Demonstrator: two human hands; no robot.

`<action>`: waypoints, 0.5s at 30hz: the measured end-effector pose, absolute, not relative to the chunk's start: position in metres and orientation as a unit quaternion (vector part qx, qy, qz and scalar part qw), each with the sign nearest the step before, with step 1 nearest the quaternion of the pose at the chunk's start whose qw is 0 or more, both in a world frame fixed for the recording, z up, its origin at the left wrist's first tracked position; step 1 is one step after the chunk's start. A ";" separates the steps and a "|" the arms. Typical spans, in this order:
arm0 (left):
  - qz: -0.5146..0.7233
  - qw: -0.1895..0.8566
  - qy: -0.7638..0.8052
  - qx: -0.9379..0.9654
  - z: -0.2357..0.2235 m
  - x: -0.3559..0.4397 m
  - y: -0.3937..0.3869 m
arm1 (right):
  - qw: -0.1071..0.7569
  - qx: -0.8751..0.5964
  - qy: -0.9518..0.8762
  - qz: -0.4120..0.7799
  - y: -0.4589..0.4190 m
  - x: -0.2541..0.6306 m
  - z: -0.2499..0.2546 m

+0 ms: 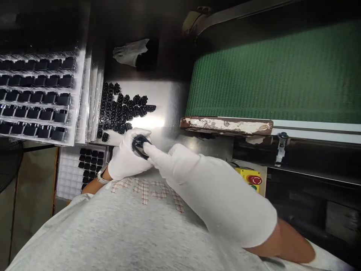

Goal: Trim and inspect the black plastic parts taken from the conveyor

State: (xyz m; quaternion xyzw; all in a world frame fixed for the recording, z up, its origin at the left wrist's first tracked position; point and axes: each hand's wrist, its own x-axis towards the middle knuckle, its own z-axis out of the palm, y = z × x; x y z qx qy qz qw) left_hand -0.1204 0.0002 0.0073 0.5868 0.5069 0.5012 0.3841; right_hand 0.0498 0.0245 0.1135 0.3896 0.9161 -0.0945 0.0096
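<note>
Both my hands wear white gloves. My left hand (pixel 125 160) is closed around a small black plastic part (pixel 138 145) just above my grey shirt. My right hand (pixel 208 188) reaches in from the right, and its fingertips touch the same black part. Just beyond my hands, a loose cluster of several similar black parts (pixel 120 109) lies on the shiny metal worktop (pixel 166 109).
Clear trays filled with rows of black parts (pixel 36 98) stack at the left, another partly filled tray (pixel 84 162) below them. A green conveyor belt (pixel 276 75) runs at the right. A yellow box with a red stop button (pixel 254 180) sits near my right hand. A crumpled white glove (pixel 131 52) lies farther back.
</note>
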 end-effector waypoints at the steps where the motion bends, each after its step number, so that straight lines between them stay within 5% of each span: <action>1: 0.502 0.390 0.503 0.585 0.007 -0.121 0.000 | 0.027 0.395 0.913 -0.103 0.026 0.048 0.116; 9: 0.509 0.348 0.492 0.615 0.000 -0.122 -0.001 | 0.169 0.427 0.870 -0.179 0.036 0.035 0.128; 15: 0.507 0.354 0.491 0.614 -0.002 -0.122 0.000 | 0.048 0.381 0.913 -0.135 0.027 0.052 0.113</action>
